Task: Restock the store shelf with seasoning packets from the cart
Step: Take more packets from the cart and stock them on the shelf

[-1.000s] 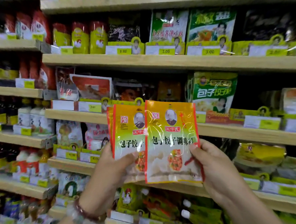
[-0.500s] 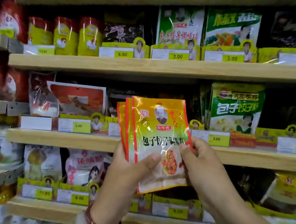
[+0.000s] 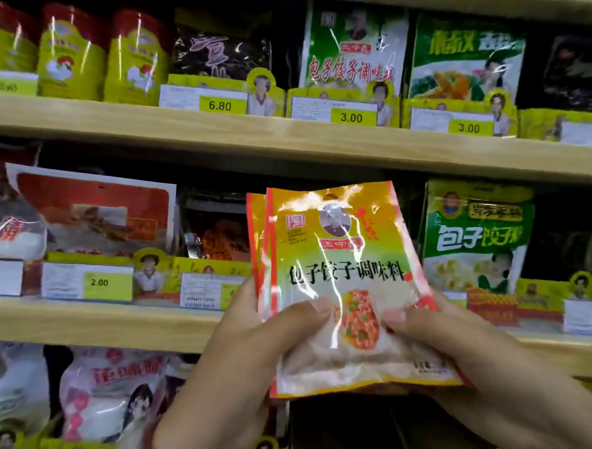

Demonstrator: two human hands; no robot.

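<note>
Bright, soft blur, foil glare

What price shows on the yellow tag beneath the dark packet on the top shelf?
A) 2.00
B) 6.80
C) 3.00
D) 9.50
B: the yellow price tag on the upper wooden shelf, directly under the dark glossy packet, reads 6.80.

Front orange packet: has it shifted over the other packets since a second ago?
Yes. The front orange packet slid left over the rear packets, now nearly covering them.
</note>
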